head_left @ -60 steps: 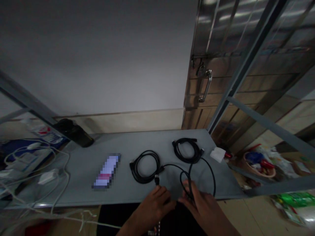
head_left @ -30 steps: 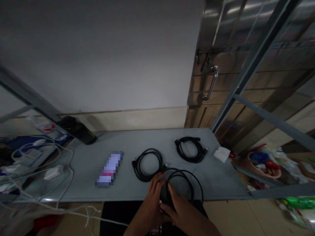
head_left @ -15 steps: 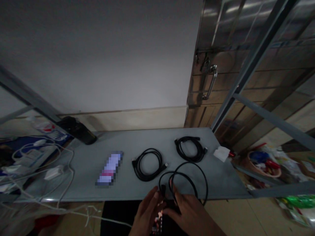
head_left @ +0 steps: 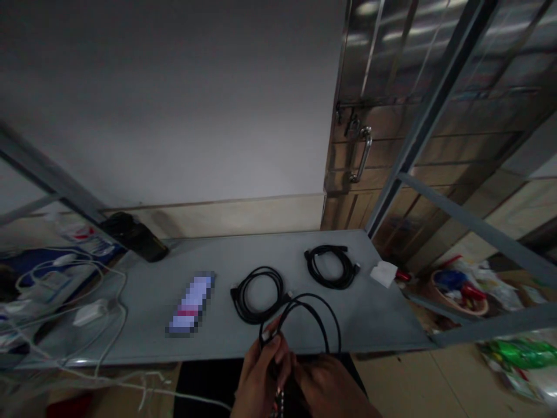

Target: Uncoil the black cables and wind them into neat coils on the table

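Note:
A black cable [head_left: 322, 331] with loose loops arches over the table's front edge, its lower part gathered between my hands. My left hand [head_left: 261, 371] is closed on it, thumb and fingers pinching the loops. Close beside, my right hand [head_left: 324, 386] has its fingers curled in at the lower part of the same cable; the fingertips are partly hidden and dark. Just beyond my left hand lies a coiled black cable [head_left: 255, 319] with its plug ends showing. Farther back to the right rests another coiled black cable [head_left: 335, 283].
On the grey table [head_left: 226, 255] lies a phone [head_left: 191, 305], its screen blurred. A dark bottle [head_left: 139, 239] leans at the back left, near white cords and a white adapter [head_left: 90, 312]. White paper [head_left: 383, 273] lies at the right edge. Metal posts [head_left: 418, 139] frame the sides.
My left hand has risen slightly and closed around the cable loops. My right hand has drawn down from the loops, which shifted left and lower. The view has turned slightly right.

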The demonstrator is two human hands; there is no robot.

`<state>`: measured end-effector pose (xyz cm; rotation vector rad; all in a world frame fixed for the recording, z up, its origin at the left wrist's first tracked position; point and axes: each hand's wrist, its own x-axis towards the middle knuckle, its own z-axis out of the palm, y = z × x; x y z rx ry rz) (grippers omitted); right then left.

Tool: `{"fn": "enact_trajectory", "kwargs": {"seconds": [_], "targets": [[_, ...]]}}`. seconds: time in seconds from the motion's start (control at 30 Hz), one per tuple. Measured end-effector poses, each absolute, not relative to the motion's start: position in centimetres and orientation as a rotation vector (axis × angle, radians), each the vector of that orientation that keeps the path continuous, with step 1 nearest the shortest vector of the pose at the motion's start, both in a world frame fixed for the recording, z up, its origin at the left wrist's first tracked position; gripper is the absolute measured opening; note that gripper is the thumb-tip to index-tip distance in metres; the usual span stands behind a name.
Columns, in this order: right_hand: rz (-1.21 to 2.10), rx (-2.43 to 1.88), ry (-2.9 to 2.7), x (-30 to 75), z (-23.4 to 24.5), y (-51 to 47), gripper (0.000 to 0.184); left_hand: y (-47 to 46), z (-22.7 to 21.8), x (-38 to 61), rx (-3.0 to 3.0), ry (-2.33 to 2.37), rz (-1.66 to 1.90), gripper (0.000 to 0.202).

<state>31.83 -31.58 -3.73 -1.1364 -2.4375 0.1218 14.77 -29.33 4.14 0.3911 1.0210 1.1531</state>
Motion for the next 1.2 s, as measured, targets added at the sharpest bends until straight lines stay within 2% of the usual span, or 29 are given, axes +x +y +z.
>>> {"fn": "enact_trajectory", "kwargs": {"seconds": [0.13, 0.2, 0.27, 0.33, 0.43, 0.5, 0.6, 0.7, 0.9, 1.07, 1.2], "targets": [[-0.053, -0.990, -2.332, 32.3, -1.9, -30.9, 0.008, -28.2, 5.4, 13.9, 0.292, 1.035, 1.242, 0.066], [-0.099, -0.983, -2.266, 32.7, -0.5, -30.6, 0.010, -27.3, 5.7, 12.9, 0.261, 1.041, 1.299, 0.067], [-0.090, -1.054, -2.168, 33.1, 0.3, -30.5, 0.022, -26.4, 5.8, 11.9, 0.234, 1.052, 1.362, 0.068], [0.047, -1.171, -1.994, 33.2, 0.1, -30.6, 0.047, -25.6, 6.0, 11.4, 0.195, 1.045, 1.437, 0.069], [0.487, -1.214, -1.603, 32.0, -1.4, -30.8, 0.085, -24.8, 6.1, 12.0, 0.122, 0.994, 1.555, 0.070], [0.810, -1.146, -1.369, 30.4, -2.1, -30.5, 0.093, -24.5, 6.0, 13.1, 0.096, 0.956, 1.583, 0.070], [1.116, -1.073, -1.077, 28.0, -1.9, -29.2, 0.067, -24.4, 5.4, 15.0, 0.103, 0.906, 1.504, 0.065], [1.171, -1.017, -0.757, 26.4, -0.7, -27.0, 0.046, -24.4, 4.9, 15.5, 0.129, 0.889, 1.362, 0.065], [1.271, -0.920, -0.434, 26.2, 0.2, -24.6, 0.053, -23.2, 4.1, 13.4, 0.452, 0.999, 1.351, 0.066], [1.378, -0.941, -0.549, 26.6, -0.5, -23.6, 0.058, -22.2, 3.0, 12.2, 0.764, 1.269, 1.416, 0.087], [1.458, -0.979, -0.656, 26.6, -1.3, -22.4, 0.059, -21.4, 2.5, 10.7, 1.024, 1.388, 1.333, 0.082]]}}
